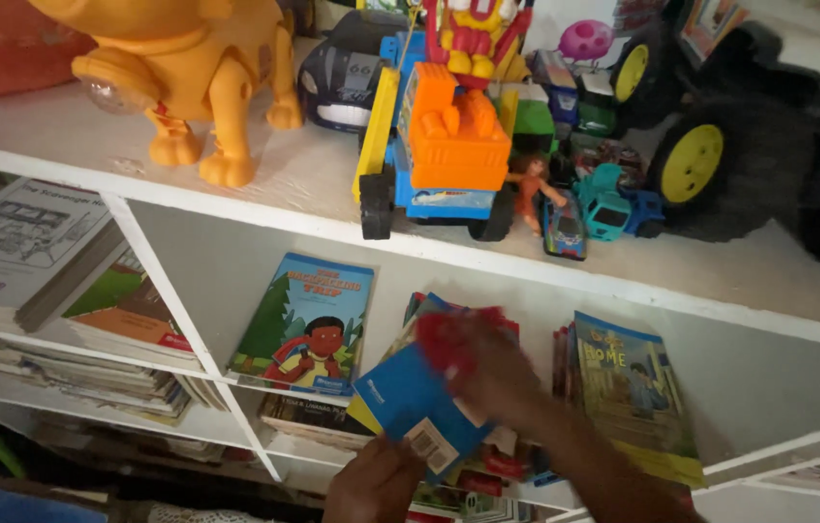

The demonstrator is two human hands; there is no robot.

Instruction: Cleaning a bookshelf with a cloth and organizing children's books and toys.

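Below the white shelf (264, 208) of toys, in the middle cubby, the left hand (371, 484) grips the lower edge of a thin blue book (410, 402), fingers curled around it near a white label at its corner. Its back cover faces up, tilted, above a low stack of picture books. The right hand (492, 373) reaches across the book's upper part beside something red, but it is blurred, so whether its fingers are spread or pinching cannot be told. A green-covered book (308, 324) leans at the left, a yellow-edged one (628, 387) at the right. Both forearms are cut off by the bottom edge.
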